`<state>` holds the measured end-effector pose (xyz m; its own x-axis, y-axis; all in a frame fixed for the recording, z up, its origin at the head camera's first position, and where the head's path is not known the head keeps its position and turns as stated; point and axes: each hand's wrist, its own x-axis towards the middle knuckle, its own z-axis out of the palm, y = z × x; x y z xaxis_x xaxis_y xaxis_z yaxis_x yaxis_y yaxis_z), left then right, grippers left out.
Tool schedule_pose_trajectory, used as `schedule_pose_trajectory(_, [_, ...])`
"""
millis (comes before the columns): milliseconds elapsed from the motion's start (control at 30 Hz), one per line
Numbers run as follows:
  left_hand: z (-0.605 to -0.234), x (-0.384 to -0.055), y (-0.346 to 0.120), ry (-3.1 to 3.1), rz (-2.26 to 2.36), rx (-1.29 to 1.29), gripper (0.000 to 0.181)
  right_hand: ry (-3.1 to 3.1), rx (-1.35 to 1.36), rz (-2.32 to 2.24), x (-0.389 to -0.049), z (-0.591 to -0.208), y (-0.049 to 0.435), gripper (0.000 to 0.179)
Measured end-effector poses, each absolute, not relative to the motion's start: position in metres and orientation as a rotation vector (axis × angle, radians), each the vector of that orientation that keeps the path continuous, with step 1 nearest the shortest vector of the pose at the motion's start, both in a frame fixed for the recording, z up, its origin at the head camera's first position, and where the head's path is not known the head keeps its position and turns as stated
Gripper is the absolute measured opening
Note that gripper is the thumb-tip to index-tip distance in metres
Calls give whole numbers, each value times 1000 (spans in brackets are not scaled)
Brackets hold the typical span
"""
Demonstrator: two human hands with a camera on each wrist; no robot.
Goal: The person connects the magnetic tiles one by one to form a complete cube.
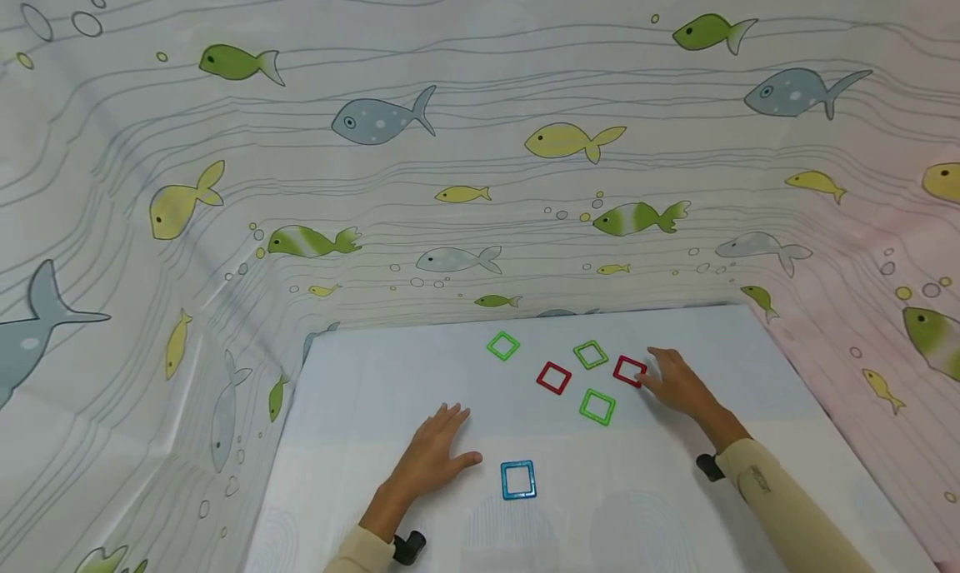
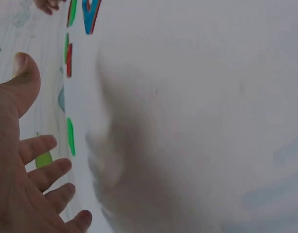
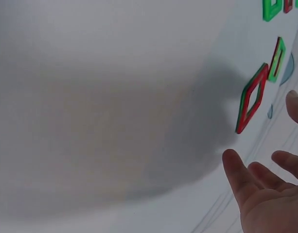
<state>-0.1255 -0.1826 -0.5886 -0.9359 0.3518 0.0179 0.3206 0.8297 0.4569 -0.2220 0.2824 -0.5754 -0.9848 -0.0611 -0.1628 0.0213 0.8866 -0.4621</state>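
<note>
My right hand (image 1: pixel 678 383) hovers at the right-hand red square frame (image 1: pixel 617 369), its thumb overlapping that frame's edge in the head view. In the right wrist view the fingers are spread beside the same red frame (image 3: pixel 242 116), with a gap showing between. My left hand (image 1: pixel 431 455) is spread over the table, thumb pointing toward a blue square frame (image 1: pixel 504 481); nothing is in it. Another red frame (image 1: pixel 542 381) lies left of the first. Three green frames, one at the back (image 1: pixel 492 346), one behind the reds (image 1: pixel 581 359) and one nearer (image 1: pixel 584 411), lie around them.
The white table (image 1: pixel 360 390) meets fish-printed cloth walls (image 1: pixel 480 165) at its back and both sides. Dark wrist cameras, one on the left (image 1: pixel 409 548) and one on the right (image 1: pixel 708 467), sit under the wrists.
</note>
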Motion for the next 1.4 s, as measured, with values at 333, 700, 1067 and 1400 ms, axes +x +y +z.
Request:
schedule_pose_trajectory(333, [-597, -111, -149, 2843, 723, 630, 91, 2851, -33, -724, -237, -584, 271, 72])
schedule_pose_trajectory(700, [-607, -102, -140, 2849, 709, 684, 99, 2837, -54, -768, -239, -591, 272, 77])
schedule_pose_trajectory(1067, [-614, -95, -133, 2850, 735, 633, 92, 2911, -81, -690, -241, -596, 272, 65])
schedule_pose_trajectory(1400, [-616, -91, -131, 2826, 794, 616, 85, 2971, -162, -692, -239, -600, 274, 62])
